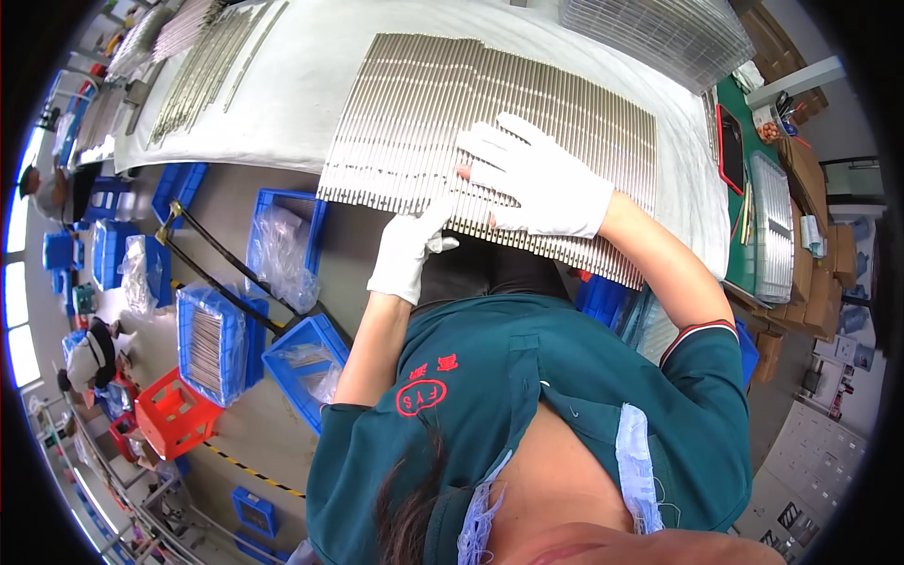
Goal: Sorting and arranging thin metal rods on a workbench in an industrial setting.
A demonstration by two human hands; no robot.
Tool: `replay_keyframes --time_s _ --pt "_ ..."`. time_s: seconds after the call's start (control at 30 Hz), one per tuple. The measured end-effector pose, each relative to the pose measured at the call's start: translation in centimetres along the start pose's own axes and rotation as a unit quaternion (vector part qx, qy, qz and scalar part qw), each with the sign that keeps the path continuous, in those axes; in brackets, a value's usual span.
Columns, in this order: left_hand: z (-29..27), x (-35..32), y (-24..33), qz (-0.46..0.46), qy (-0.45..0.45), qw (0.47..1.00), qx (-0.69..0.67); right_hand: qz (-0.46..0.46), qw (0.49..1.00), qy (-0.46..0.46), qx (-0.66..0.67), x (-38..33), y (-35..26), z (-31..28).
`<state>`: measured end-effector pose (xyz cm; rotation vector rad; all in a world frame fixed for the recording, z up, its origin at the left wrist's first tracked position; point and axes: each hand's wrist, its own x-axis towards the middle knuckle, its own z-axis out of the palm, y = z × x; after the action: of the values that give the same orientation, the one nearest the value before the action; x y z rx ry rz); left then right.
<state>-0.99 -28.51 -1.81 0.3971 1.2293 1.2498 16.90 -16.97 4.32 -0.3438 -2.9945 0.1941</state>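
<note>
White cotton gloves cover both hands in the head view: the right hand (541,184) lies flat, fingers spread, on a sheet of thin metal rods (452,113) on the cloth-covered table (311,85), while the left hand (407,247) grips the sheet's near edge, fingertips hidden beneath. Blue plastic crates (217,344) with clear bags and a red crate (174,414) stand on the floor at left.

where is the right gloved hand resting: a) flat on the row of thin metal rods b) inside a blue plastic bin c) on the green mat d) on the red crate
a: the white-gloved right hand lies spread, fingers open, on top of the row of thin silver metal rods laid side by side on the white cloth-covered table, while the white-gloved left hand is at the rods' near edge.
</note>
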Motion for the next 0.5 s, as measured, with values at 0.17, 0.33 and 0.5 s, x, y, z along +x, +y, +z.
replay_keyframes --time_s 0.17,0.33,0.5 --pt "-0.19 -0.48 0.16 -0.051 -0.035 0.997 -0.035 -0.022 0.997 0.065 -0.026 -0.15 0.17 0.64" --pt "-0.35 -0.93 0.18 -0.067 -0.052 0.995 -0.054 -0.008 1.0 0.025 0.008 -0.16 0.05 0.23" --pt "-0.42 -0.85 0.0 -0.046 -0.029 0.998 -0.013 -0.008 1.0 0.021 0.009 -0.03 0.03 0.03"
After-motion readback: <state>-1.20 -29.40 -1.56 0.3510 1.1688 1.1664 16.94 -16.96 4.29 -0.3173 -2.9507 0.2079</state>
